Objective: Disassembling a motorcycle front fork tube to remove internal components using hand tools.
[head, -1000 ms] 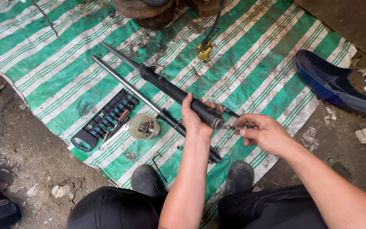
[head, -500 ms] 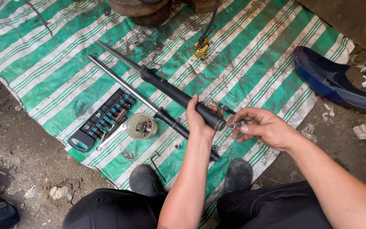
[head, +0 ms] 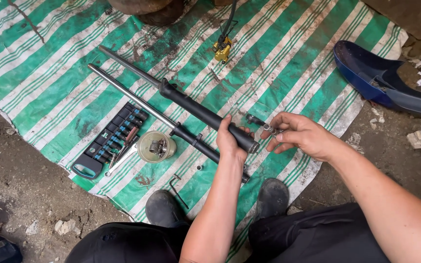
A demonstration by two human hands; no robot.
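Observation:
My left hand (head: 231,137) grips the lower end of a black fork leg (head: 198,112) that lies diagonally on the green and white striped tarp (head: 288,53), its chrome tube pointing up left. My right hand (head: 300,136) pinches a small metal bolt (head: 269,128) just right of the leg's open end. A second fork leg (head: 142,108) with a chrome tube lies parallel, just below the first.
A socket set rail (head: 107,142), a small round dish of parts (head: 156,146), an L-shaped hex key (head: 176,187) and a loose nut (head: 199,167) lie on the tarp. A gold brake caliper (head: 221,50) sits at the top. A blue plastic panel (head: 381,83) is at right. My shoes (head: 271,197) rest on the tarp's edge.
My right hand has lifted slightly and brought the small bolt nearer to the end of the fork leg. The left hand keeps its grip.

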